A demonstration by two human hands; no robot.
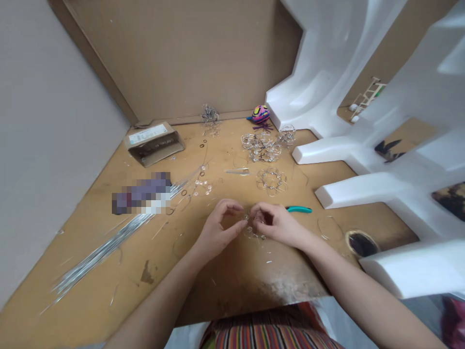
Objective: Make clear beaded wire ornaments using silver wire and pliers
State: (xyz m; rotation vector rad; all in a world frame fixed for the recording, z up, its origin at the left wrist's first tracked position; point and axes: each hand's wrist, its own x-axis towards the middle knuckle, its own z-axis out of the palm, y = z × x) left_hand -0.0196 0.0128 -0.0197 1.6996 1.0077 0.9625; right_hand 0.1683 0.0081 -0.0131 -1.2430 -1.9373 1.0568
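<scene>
Forearms [160, 298] converging | left hand [219, 229] curved, grip unclear | right hand [279, 225] curled, pinching beaded wire [250, 230]

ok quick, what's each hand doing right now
Left hand: half curled, thumb and forefinger apart, at the edge of the beaded wire; no clear grip
Right hand: curled, fingers closed on the beaded wire

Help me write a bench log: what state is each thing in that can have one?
cardboard box: open, on its side
wire bundle: loose, mostly straight
beaded ring: lying flat, loops spread
looped wire pieces: heaped together
green tool: lying down, partly hidden; jaws unclear
beaded wire: at the hands, partly hidden
left hand: curled; grip unclear
right hand: curled; grip unclear
</scene>
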